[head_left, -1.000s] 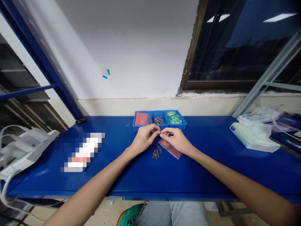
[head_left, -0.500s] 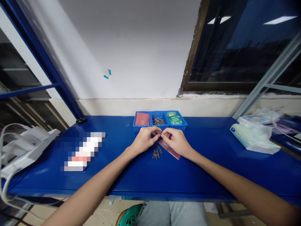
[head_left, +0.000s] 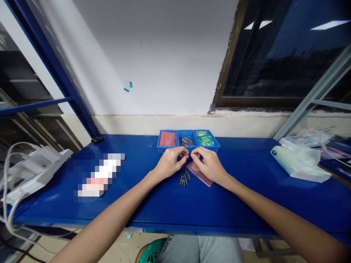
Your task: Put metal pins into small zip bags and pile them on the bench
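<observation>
Several small metal pins (head_left: 184,178), with thin shafts and thicker brass-coloured ends, lie in a loose bunch on the blue table. Above them my left hand (head_left: 173,160) is closed in a pinch, with a small metal pin (head_left: 187,155) mostly hidden at its fingertips. Just to the right, my right hand (head_left: 207,163) has thumb and forefinger pressed together; anything between them is hidden. Only a narrow gap parts the two sets of fingertips. A flat pink plastic bag (head_left: 202,177) lies partly under the right hand.
Behind the hands stands a three-part blue bin (head_left: 161,149), with pink bags (head_left: 168,138), loose metal pins (head_left: 186,141) and green packets (head_left: 205,138). A tissue pack (head_left: 298,164) lies at the right. A white power strip with cables (head_left: 41,171) and a blurred-out item (head_left: 101,177) are at the left.
My fingertips were together at a small metal pin; now they are slightly apart, the pin staying at the left fingers. The whole view has shifted a little.
</observation>
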`<state>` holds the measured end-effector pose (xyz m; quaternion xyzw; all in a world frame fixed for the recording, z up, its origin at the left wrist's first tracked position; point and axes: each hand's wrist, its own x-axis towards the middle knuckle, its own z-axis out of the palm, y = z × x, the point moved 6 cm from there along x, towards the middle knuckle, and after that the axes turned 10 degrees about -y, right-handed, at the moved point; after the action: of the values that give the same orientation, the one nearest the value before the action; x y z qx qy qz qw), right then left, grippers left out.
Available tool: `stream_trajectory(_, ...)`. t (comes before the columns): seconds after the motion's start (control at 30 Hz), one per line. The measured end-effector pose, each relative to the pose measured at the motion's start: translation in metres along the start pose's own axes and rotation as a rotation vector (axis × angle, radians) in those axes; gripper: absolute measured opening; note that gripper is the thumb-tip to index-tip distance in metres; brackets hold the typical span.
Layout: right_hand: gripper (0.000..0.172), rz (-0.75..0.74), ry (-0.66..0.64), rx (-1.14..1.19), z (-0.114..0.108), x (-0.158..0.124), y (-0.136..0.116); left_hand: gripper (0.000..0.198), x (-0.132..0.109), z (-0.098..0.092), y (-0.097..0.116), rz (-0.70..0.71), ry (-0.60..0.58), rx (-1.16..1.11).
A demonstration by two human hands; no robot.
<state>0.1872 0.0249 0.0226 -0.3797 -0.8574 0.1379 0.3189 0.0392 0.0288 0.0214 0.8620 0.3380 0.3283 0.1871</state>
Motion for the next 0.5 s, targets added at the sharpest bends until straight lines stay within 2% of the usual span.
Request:
stream_trajectory(0.2, 0.013, -0.008, -0.037, -0.037, 0.0036, 0.0006, -0.0009, 0.010, 0.0026, -0.0010, 0.0030, -0.012, 0.005, -0.197)
stream_trajectory(0.5, 0.015, -0.014, -0.026, -0.006, 0.0025, 0.0010, -0.0028, 0.014, 0.0006, 0.0005, -0.0048, -0.033, 0.078, -0.252)
